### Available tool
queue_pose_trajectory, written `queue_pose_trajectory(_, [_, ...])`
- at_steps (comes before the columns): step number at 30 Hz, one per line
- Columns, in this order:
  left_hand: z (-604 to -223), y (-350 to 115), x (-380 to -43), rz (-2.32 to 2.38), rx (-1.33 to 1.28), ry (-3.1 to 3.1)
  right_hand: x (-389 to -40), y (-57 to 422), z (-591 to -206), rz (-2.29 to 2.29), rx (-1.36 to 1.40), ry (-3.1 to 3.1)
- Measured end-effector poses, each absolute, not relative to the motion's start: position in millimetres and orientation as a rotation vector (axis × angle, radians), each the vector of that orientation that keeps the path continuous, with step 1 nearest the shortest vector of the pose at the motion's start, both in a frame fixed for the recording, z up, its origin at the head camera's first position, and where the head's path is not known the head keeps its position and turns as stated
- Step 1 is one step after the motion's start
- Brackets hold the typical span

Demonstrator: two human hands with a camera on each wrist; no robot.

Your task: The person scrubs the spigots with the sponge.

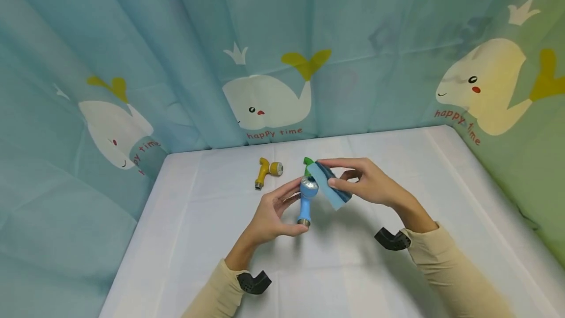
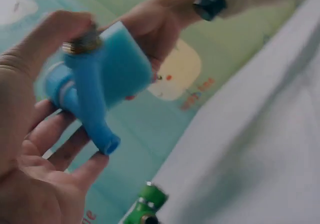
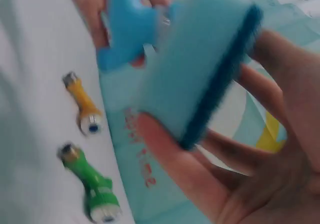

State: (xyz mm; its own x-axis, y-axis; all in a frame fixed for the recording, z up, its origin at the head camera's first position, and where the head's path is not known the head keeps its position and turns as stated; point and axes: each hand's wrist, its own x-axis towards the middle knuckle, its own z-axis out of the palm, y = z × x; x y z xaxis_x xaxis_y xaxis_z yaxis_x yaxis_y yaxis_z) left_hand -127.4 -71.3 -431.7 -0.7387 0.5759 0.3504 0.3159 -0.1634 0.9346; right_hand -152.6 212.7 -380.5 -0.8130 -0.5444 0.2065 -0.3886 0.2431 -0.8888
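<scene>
My left hand (image 1: pixel 270 214) grips a blue plastic tap (image 1: pixel 305 206) above the table, thumb at its metal threaded end and fingertips along the other side. The tap's round, silver-capped knob faces the sponge. In my right hand (image 1: pixel 377 183) is a scrubbing sponge (image 1: pixel 324 185), pinched between thumb and fingers. Its foam is light blue with a dark blue scouring layer (image 3: pixel 222 78), and the foam side is turned to the tap. In the left wrist view the tap (image 2: pixel 90 93) overlaps the sponge (image 2: pixel 125 66).
A yellow tap (image 1: pixel 263 173) lies on the white-covered table (image 1: pixel 198 239) beyond my left hand. Behind the sponge lies a green tap (image 1: pixel 307 161), partly hidden in the head view. A curtain (image 1: pixel 344 97) printed with whales stands around the table's back and sides.
</scene>
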Motion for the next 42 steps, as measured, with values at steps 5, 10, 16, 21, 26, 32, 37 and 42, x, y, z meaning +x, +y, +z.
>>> queue_pose_trajectory(5, [-434.8, -69.8, -127.8, 2.261, 0.903, 1.564, -141.0, 199.0, -393.3, -1.736, -0.822, 2.363])
queue_pose_trajectory(10, [-441.2, -73.2, -126.9, 2.312, 0.871, 1.405, -134.2, 198.3, -397.8, -1.654, -0.768, 2.44])
queue_pose_trajectory(16, [-445.0, -76.4, -131.0, 2.37, 0.842, 1.357, -126.5, 186.9, -403.2, -1.594, -0.784, 2.494])
queue_pose_trajectory(21, [-445.3, -75.5, -131.8, 2.396, 0.852, 1.359, -122.2, 185.1, -399.7, -1.509, -0.767, 2.63])
queue_pose_trajectory(26, [-440.9, -75.1, -131.4, 2.441, 0.816, 1.328, -124.0, 185.9, -396.3, -1.414, -0.801, 2.653])
queue_pose_trajectory(32, [-435.4, -80.1, -128.4, 2.431, 0.752, 1.275, -127.1, 193.0, -389.0, -1.379, -0.806, 2.68])
queue_pose_trajectory(37, [-434.1, -82.5, -128.0, 2.468, 0.668, 1.083, -129.5, 198.9, -385.0, -1.464, -0.729, 2.602])
queue_pose_trajectory(42, [-439.7, -81.2, -127.0, 2.509, 0.549, 0.948, -128.7, 204.7, -385.0, -1.488, -0.706, 2.621])
